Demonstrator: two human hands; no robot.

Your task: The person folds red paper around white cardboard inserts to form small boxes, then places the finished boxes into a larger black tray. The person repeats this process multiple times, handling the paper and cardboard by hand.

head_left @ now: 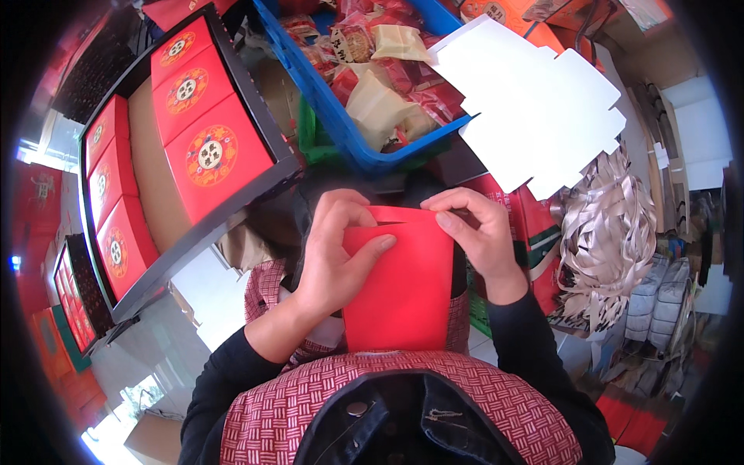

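Observation:
Between my two hands, in front of my apron, is a plain red paper box (399, 294) with a narrow slit along its top edge beside a folded strip. My left hand (341, 252) grips its upper left corner, thumb across the front face and fingers behind. At the upper right corner, my right hand (477, 232) pinches the top strip between thumb and fingers. The inside of the box is hidden. Just beyond my hands stands a blue plastic crate (380, 161) holding several wrapped packets in red and cream (387, 105).
A dark-framed tray (283, 167) at the left holds several red boxes (209, 155) with round emblems. White unfolded card (535, 93) overlaps the crate's right side. A heap of beige ribbons (608, 240) lies at the right. Part of a green crate (314, 132) shows under the blue one.

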